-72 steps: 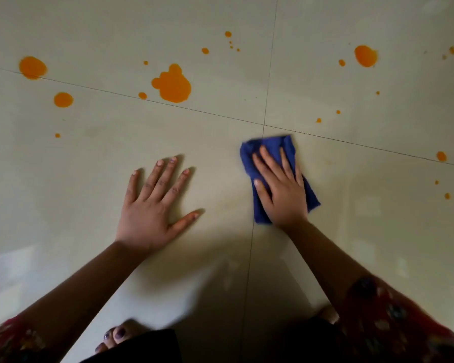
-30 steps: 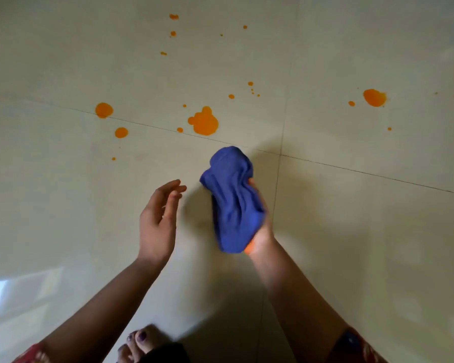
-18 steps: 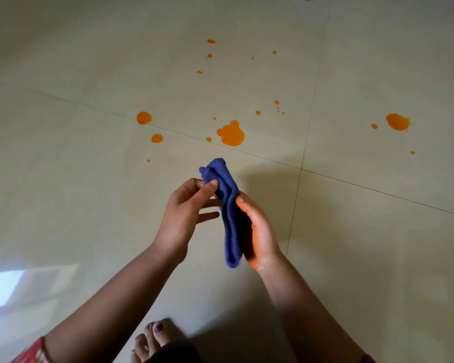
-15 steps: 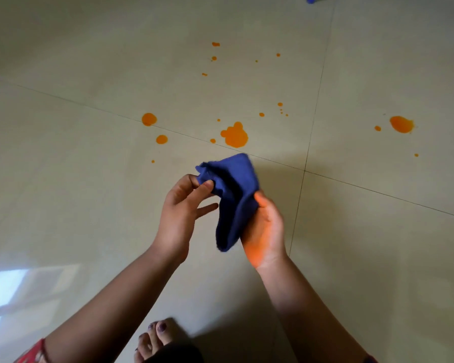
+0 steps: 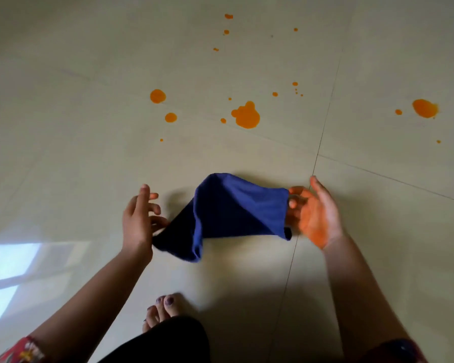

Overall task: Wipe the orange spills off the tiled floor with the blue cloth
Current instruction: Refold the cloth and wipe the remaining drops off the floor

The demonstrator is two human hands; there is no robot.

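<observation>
Cloth (image 5: 236, 213) between left hand (image 5: 138, 221) and right hand (image 5: 315, 216), spills (image 5: 247, 117) beyond.

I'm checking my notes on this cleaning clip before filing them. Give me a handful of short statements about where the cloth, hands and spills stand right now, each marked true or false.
1. The blue cloth is stretched between both hands, off the floor. True.
2. The right hand has a clean palm. False: its palm is smeared orange.
3. The largest orange spill lies beyond the cloth, unwiped. True.
4. The left hand lies flat on the tiled floor. False: it is raised, gripping the cloth's lower corner.
5. Every spill sits on a single tile. False: another orange blot lies past the grout line, on the tile to the right.
</observation>
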